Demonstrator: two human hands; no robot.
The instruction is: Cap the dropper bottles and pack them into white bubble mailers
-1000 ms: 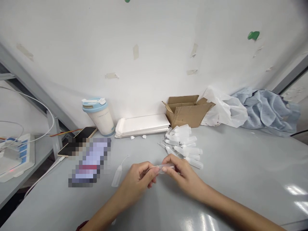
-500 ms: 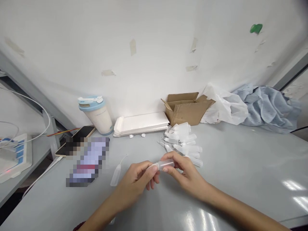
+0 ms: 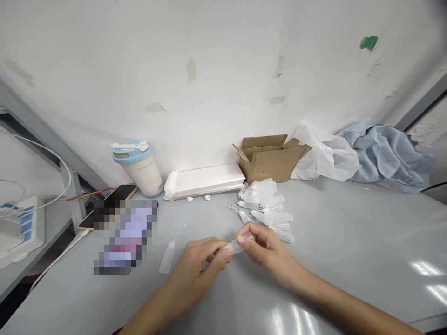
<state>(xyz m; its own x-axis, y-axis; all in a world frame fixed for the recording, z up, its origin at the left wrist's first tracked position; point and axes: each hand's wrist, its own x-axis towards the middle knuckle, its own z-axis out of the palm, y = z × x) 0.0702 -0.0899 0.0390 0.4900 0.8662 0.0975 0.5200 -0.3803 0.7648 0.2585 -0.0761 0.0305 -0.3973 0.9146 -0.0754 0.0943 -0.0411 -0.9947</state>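
Observation:
A small translucent plastic squeeze bottle (image 3: 236,246) lies between my two hands, just above the table. My left hand (image 3: 204,260) pinches its whitish neck end between thumb and fingers, which partly cover that end. My right hand (image 3: 263,244) is closed around the bottle's body, thumb on the near side. Behind my right hand lies a heap of similar bottles (image 3: 263,200), several with thin curved tips. To the left of my left hand rests a single bottle (image 3: 167,258) with a long thin tip.
Two small white caps (image 3: 207,197) sit before a stack of white padded envelopes (image 3: 206,177). An open cardboard box (image 3: 275,163), a plastic bag (image 3: 330,153) and blue cloth (image 3: 387,156) line the back. A cup (image 3: 143,174) and two phones (image 3: 115,204) stand or lie at left.
My right hand has shifted its hold along the bottle toward the neck, now covering more of the body. My left fingers have drawn in closer around the neck end.

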